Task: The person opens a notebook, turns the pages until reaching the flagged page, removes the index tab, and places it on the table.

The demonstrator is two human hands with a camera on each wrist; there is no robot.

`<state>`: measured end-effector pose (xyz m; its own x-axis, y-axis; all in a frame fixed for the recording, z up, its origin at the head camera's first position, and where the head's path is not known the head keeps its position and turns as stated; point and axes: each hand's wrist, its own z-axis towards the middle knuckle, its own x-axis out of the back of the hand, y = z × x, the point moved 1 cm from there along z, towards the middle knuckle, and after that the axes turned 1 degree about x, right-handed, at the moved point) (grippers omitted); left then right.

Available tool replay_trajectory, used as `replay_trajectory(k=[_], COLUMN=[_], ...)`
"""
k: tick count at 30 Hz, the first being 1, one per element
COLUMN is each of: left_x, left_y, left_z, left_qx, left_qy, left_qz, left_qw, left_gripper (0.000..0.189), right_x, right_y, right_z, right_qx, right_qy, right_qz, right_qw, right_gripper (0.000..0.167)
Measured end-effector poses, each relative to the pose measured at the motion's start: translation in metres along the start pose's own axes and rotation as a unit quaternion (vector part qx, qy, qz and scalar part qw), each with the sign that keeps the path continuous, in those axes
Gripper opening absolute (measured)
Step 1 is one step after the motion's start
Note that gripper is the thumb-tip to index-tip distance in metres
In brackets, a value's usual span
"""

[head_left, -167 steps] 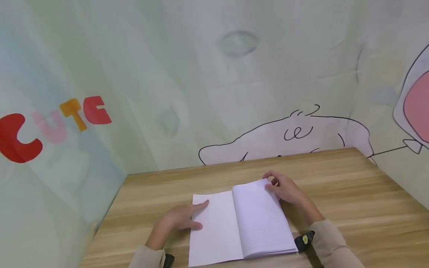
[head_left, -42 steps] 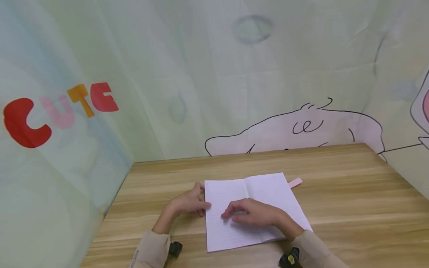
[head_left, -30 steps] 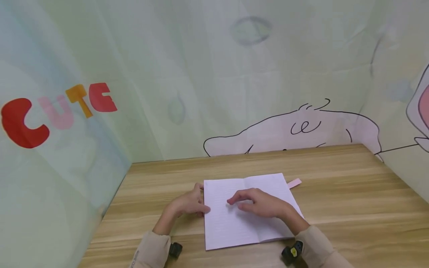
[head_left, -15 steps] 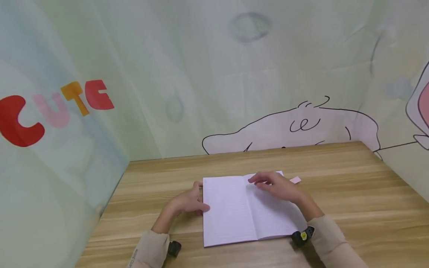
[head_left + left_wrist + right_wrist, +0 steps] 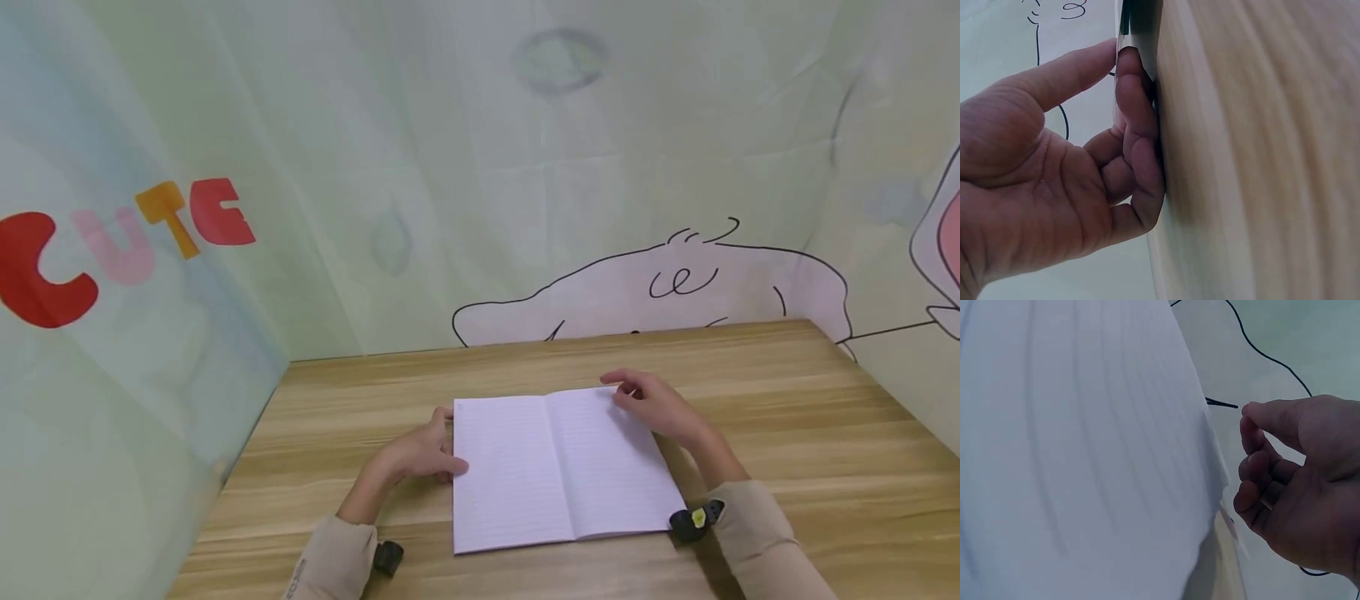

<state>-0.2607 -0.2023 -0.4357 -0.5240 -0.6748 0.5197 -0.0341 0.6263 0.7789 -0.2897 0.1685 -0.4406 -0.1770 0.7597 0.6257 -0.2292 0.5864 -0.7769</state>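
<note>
A notebook point(image 5: 517, 475) with lined white pages lies open on the wooden table. At its left edge, my left hand point(image 5: 422, 452) pinches the cover and pages, thumb on top and fingers curled under. The left wrist view shows the left hand's point(image 5: 1041, 181) thumb tip meeting that edge, knuckles down against the wood. My right hand point(image 5: 660, 408) is at the notebook's upper right corner, fingers loosely bent. Seen from the right wrist, a lined page point(image 5: 1097, 437) fills the left side, and the right hand point(image 5: 1310, 481) stands just off its edge with nothing in its fingers.
The wooden table point(image 5: 810, 467) extends on both sides of the notebook. Behind it hangs a pale printed cloth point(image 5: 420, 183) with a cartoon animal and the letters CUTE. Black wrist cameras point(image 5: 388, 557) are strapped at both cuffs.
Earlier the notebook lay open at a different spread. The right hand has swept from the left page across to the upper right corner, now covering the pink strip. The left hand keeps its place.
</note>
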Motion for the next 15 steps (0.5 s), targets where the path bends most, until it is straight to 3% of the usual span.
replay_trajectory(k=[8,15], left_x=[0.001,0.001], left_y=[0.003,0.003], left_z=[-0.003,-0.003], left_qx=[0.000,0.006], left_qy=[0.003,0.003], left_qz=[-0.007,-0.005], left_qw=[1.0000,1.0000], left_gripper=[0.086,0.086], right_x=[0.002,0.003], right_y=[0.014,0.019], right_z=[0.002,0.000], right_qx=[-0.034,-0.108], right_qy=[0.016,-0.003], right_qz=[-0.064,-0.075], right_qw=[0.9972,0.9913], right_gripper=[0.046,0.058])
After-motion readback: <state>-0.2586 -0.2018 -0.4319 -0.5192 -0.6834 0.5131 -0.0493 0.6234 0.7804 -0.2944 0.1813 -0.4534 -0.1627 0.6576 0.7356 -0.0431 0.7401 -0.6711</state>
